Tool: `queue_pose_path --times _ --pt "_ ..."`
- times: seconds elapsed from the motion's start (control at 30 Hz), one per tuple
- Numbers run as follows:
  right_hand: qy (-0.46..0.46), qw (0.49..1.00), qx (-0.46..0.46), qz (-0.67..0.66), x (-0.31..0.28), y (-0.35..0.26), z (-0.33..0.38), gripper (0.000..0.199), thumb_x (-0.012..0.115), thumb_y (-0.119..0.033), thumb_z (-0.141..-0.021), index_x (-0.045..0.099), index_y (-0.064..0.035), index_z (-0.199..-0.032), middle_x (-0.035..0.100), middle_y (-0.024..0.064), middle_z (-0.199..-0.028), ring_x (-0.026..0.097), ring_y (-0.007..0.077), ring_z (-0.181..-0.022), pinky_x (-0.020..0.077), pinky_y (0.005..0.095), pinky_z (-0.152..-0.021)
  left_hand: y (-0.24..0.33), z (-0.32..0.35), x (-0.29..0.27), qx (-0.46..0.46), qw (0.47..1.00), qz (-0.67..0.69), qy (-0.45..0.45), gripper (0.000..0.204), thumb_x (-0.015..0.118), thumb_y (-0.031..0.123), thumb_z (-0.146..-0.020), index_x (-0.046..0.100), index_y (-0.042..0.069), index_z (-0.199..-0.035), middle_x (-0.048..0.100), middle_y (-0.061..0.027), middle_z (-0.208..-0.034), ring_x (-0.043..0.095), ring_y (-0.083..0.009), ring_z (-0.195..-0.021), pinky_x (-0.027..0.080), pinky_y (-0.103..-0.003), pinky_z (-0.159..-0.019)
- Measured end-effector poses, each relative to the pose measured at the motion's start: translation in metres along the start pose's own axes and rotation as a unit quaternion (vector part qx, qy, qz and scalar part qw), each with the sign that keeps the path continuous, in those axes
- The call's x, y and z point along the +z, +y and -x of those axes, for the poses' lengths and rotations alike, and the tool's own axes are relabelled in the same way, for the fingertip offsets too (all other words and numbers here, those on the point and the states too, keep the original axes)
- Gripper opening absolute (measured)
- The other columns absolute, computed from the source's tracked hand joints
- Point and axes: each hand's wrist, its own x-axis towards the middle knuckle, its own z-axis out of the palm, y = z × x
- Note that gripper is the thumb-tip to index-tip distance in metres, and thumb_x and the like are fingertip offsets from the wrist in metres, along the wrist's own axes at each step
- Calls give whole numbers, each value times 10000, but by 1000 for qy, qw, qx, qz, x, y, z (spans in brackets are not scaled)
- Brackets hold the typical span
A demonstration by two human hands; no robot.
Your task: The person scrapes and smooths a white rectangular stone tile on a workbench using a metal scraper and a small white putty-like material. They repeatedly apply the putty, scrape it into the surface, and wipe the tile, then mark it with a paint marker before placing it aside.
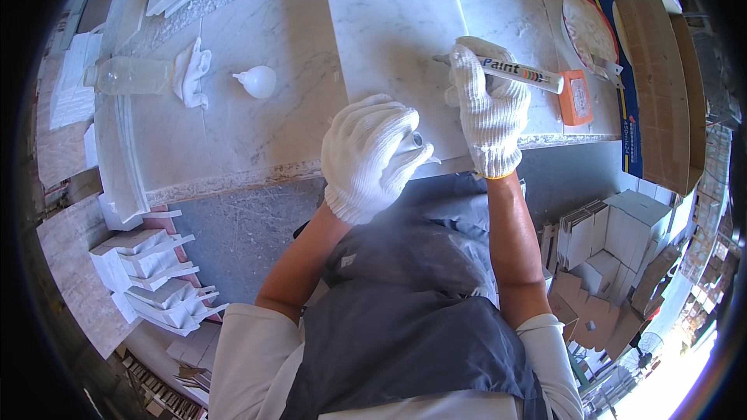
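Here, a white paint marker is gripped in the gloved right hand, its body running out of the fist toward three o'clock and its tip pointing toward nine o'clock, pressed low over a pale marble slab. The slab is laid on a marble worktop, its near edge overhanging toward six o'clock. At eight o'clock from the marker, the gloved left hand is curled around a small cap-like object, only partly seen. At three o'clock from the marker an orange block is set, and beyond it a round disc beside a cardboard box. Toward nine o'clock, well apart, a white bulb-shaped object, a crumpled white cloth and a clear plastic bottle are seen lying on the worktop.
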Motion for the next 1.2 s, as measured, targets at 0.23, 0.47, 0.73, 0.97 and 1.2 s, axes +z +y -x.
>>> queue_pose_path --times 0.23,0.47,0.73,0.97,1.2 --pt "-25 999 -9 24 -2 -2 -1 333 737 -286 -1002 726 -2 -1175 720 55 -784 656 87 -615 532 248 -590 -1 1 0 -3 1000 0 -6 428 876 268 -784 700 121 -1146 725 -46 -1119 681 -310 -1117 539 -439 -962" --pt "-37 999 -13 29 -1 -7 -1 312 764 -280 -976 746 -13 -1135 733 83 -782 672 116 -629 545 272 -594 -1 1 0 -4 1000 4 -1 426 877 258 -782 702 123 -1147 725 -43 -1116 685 -312 -1109 538 -441 -964" --pt "21 997 48 -53 0 -5 0 274 784 -244 -943 759 -8 -1078 749 126 -812 713 169 -705 571 301 -652 -1 1 0 4 1000 2 -4 429 874 247 -786 698 115 -1154 722 -45 -1109 687 -317 -1104 541 -441 -955" --pt "116 983 -126 -65 -12 12 39 354 701 -282 -1025 684 34 -1182 669 47 -664 612 91 -545 474 233 -502 1 -1 0 7 1000 1 0 449 878 231 -775 694 105 -1165 721 -51 -1122 686 -324 -1102 544 -444 -945" --pt "8 988 83 -132 -62 4 121 480 623 -453 -1007 678 6 -879 609 56 -672 582 170 -614 472 319 -582 -1 -8 -8 38 998 -23 -49 514 862 135 -794 662 65 -1262 709 -110 -1213 665 -352 -1197 544 -465 -1025"
